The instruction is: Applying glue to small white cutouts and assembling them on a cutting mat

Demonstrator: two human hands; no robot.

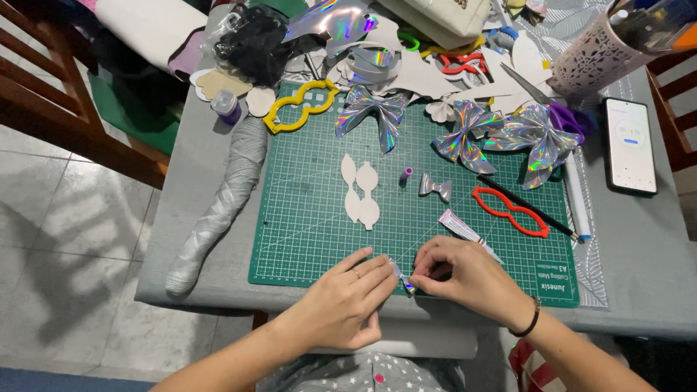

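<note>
My left hand (345,294) and my right hand (465,272) meet at the near edge of a green cutting mat (305,218). Together they pinch a small shiny holographic piece (404,280) between their fingertips. A small glue tube (465,231) lies just beyond my right hand. Farther up the mat lie white bow-shaped cutouts (361,190), a tiny holographic bow (435,187) and a small purple cap (406,173).
Larger holographic bows (379,111) (534,134) lie at the mat's far side, with a yellow template (301,105), a red template (510,211), a black pencil (530,210), purple-handled scissors (552,109), a phone (629,145) and a foil-wrapped cone (218,203). Clutter fills the table's far edge.
</note>
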